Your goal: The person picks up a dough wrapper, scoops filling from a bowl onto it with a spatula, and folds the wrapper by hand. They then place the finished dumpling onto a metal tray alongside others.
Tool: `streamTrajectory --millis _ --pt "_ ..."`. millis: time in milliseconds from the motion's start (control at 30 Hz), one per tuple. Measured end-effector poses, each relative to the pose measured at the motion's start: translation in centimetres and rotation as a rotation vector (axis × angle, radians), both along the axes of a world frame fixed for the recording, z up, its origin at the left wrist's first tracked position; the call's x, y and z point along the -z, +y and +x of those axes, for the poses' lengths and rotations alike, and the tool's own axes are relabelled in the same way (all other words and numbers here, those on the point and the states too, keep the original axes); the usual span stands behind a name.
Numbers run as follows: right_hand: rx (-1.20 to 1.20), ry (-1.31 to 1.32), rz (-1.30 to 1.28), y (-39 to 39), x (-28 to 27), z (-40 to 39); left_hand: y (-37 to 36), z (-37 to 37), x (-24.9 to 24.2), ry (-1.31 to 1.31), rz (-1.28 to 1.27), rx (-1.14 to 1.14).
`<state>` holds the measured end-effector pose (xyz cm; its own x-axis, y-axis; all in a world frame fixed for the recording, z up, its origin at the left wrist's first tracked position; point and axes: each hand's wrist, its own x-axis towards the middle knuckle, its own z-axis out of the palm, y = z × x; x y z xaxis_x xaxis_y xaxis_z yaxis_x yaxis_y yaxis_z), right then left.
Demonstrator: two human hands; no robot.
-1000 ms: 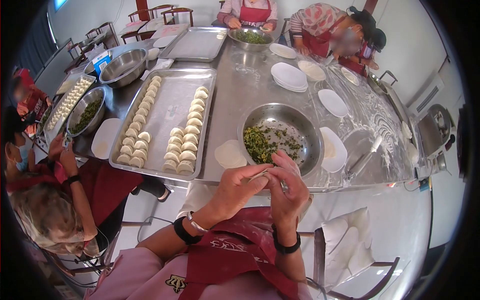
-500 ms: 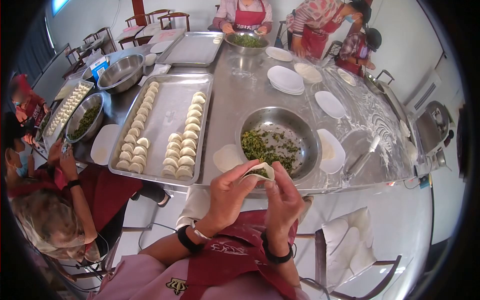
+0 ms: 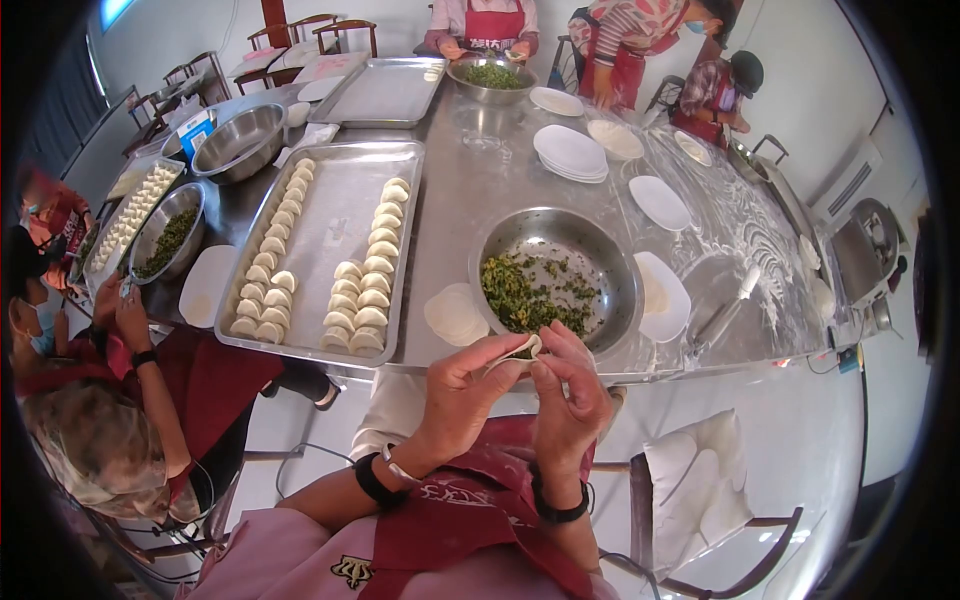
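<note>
Both my hands hold one dumpling over the table's front edge, its wrapper folded up around dark green filling. My left hand pinches its left side, and my right hand pinches the right side. Just beyond them is a steel bowl with chopped green filling on its left side. Round wrappers lie left of this bowl. Further left, a metal tray carries rows of folded dumplings.
White plates stand right of the bowl, near a floured area. A co-worker sits at the left. Other people work at the far side. A chair stands at the lower right.
The dumpling's open wrapper is now folded more closed, so less filling shows. My fingers have drawn nearer together around it. The view has shifted slightly.
</note>
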<state>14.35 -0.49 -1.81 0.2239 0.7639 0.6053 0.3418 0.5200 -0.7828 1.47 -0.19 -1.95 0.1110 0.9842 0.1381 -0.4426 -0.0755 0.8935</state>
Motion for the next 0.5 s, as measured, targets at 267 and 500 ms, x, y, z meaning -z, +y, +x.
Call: streamTrajectory --millis 267,500 --pt "-0.17 0.249 -0.221 -0.2 -0.3 0.1 0.1 -0.9 0.3 0.143 0.12 0.027" --pt "-0.119 0.136 -0.195 -0.5 -0.6 -0.5 -0.7 -0.9 -1.1 0.149 -0.009 -0.025"
